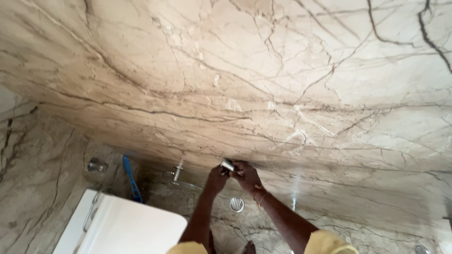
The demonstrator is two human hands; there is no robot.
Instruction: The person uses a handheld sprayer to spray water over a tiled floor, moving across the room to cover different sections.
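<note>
- Beige marble wall (263, 70) with dark branching veins fills most of the view; the camera looks steeply down it to a floor of the same stone. Looks like a bathroom corner.
- Small shiny cylindrical metal fitting (228, 165) sits low on the wall, close above where wall meets floor. Both hands meet on it.
- Right hand (247, 176) is curled closed around the fitting's right side, fingers bent over it and thumb beneath; judged a turning or steadying grip, since the piece is short and offers little to grasp.
- Left hand (217, 178) is closed in a loose fist, knuckles up, pressed against the fitting's left end. Whether it pinches the metal or a small tool, I cannot tell; it is too small to see.
- Both forearms reach straight down and forward, yellow sleeves (325, 242) at the bottom edge. Thin orange thread band (259, 194) on the right wrist.
- Round chrome slotted floor drain (236, 204) lies just below the hands, between the forearms.
- Chrome wall tap with a thin spout (177, 171) stands left of the hands, apart from them.
- Blue flexible hose (131, 181) hangs further left, near a second chrome wall valve (97, 165).
- White glossy toilet cistern lid (127, 226) occupies the lower left, well apart from the hands.
</note>
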